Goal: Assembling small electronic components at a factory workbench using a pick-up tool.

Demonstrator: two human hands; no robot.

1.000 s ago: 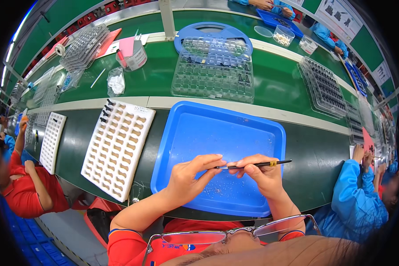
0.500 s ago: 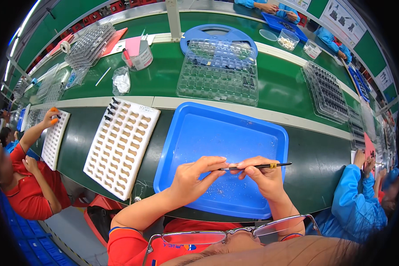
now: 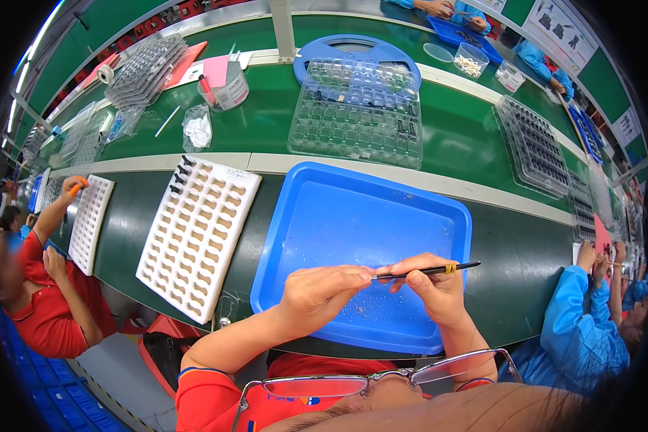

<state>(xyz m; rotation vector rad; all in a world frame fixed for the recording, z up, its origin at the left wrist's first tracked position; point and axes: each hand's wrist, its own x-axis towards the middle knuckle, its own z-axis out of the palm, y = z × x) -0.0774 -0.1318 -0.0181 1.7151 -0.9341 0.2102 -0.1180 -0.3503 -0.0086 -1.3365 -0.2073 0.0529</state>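
Observation:
Over the blue tray [image 3: 367,189], my right hand [image 3: 436,294] pinches a slim black pen-shaped tool [image 3: 470,265]. The tool has a yellow band near its back end, and a thinner silvery part points left. My left hand [image 3: 321,297] is closed, thumb and fingers pressed together, right at the tool's tip. Whatever those left fingers hold, if anything, is hidden. Pale specks and crumbs lie scattered over the tray's floor below both hands.
Left of the tray lies a white foam holder [image 3: 194,237] with bone-shaped slots and several small black parts [image 3: 182,174] at one corner. Clear plastic trays [image 3: 356,119] sit beyond the ledge. Co-workers sit at both sides, one in red [image 3: 54,295], one in blue [image 3: 572,317].
The left fingers have flattened and closed further around the tool's tip. The tool and right hand have shifted slightly right.

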